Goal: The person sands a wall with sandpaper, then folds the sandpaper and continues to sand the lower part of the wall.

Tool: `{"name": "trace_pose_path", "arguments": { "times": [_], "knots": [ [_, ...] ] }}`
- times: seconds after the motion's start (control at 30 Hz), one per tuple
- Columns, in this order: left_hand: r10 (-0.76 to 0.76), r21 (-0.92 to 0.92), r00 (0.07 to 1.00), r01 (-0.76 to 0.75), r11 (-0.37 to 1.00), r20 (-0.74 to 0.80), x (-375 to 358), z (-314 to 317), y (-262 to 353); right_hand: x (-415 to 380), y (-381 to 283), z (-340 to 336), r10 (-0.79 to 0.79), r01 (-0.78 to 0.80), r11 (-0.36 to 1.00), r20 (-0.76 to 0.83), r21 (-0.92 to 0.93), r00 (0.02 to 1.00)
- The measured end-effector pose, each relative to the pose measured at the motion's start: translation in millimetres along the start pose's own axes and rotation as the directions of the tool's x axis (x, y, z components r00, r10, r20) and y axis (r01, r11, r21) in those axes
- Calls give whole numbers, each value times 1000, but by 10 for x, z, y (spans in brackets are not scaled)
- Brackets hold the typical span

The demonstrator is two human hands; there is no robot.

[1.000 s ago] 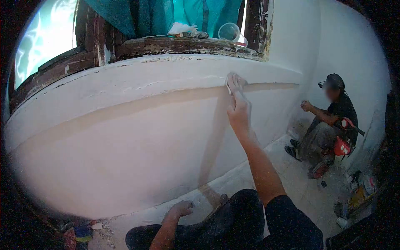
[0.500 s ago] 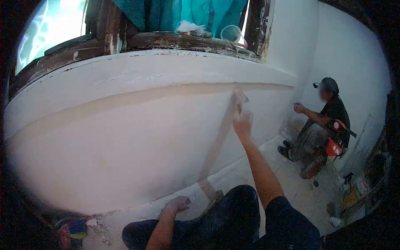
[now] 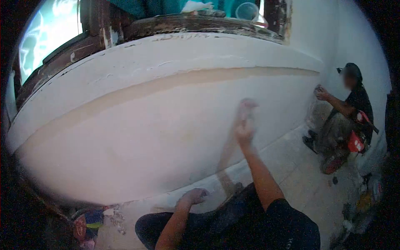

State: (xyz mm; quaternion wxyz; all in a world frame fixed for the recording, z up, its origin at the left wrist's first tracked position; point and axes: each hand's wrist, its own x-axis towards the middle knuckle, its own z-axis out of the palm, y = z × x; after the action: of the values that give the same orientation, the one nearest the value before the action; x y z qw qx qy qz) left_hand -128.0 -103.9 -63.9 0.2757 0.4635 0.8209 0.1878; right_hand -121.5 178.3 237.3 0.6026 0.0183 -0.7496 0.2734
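Observation:
Against the pale wall [image 3: 166, 125], in the middle right of the head view, my right hand [image 3: 245, 128] is closed around a small pinkish-white object [image 3: 248, 106]. Motion blur keeps me from telling what that object is. My left hand [image 3: 195, 196] hangs over my bent knee near the foot of the wall, its fingers curled. Whether anything is inside those fingers cannot be made out. A shadow of my right arm falls on the wall just left of it.
A person [image 3: 350, 112] in a dark cap crouches at the right by the corner. Above the wall runs a worn wooden sill [image 3: 166, 26] with a clear plastic cup [image 3: 246, 12]. Coloured items [image 3: 89, 221] lie at the lower left.
The head view has shifted, so the wall and the person appear further right and higher. My right hand and its object are lower on the wall, off the ledge's shadow line.

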Motion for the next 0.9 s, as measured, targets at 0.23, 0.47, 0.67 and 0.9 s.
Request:
{"name": "trace_pose_path", "arguments": {
  "times": [0.23, 0.47, 0.67, 0.9],
  "knots": [
    [39, -61, 996, -34, 998, 84, 55, 193, -123, -13, -361, 453, -54, 41, 979, -61, -199, 997],
    [-35, 29, 996, 33, 999, 84, 54, 189, -93, -600, 330, 237, -123, 138, 988, 174, -74, 977],
    [-54, -35, 990, 59, 998, 130, 34, 64, 85, -50, -461, 489, -5, 4, 1000, -42, -20, 999],
    [-45, -289, 994, 71, 955, 96, 243, 635, -457, -576, -106, 444, -139, 151, 981, 106, -118, 985]
  ]
}}
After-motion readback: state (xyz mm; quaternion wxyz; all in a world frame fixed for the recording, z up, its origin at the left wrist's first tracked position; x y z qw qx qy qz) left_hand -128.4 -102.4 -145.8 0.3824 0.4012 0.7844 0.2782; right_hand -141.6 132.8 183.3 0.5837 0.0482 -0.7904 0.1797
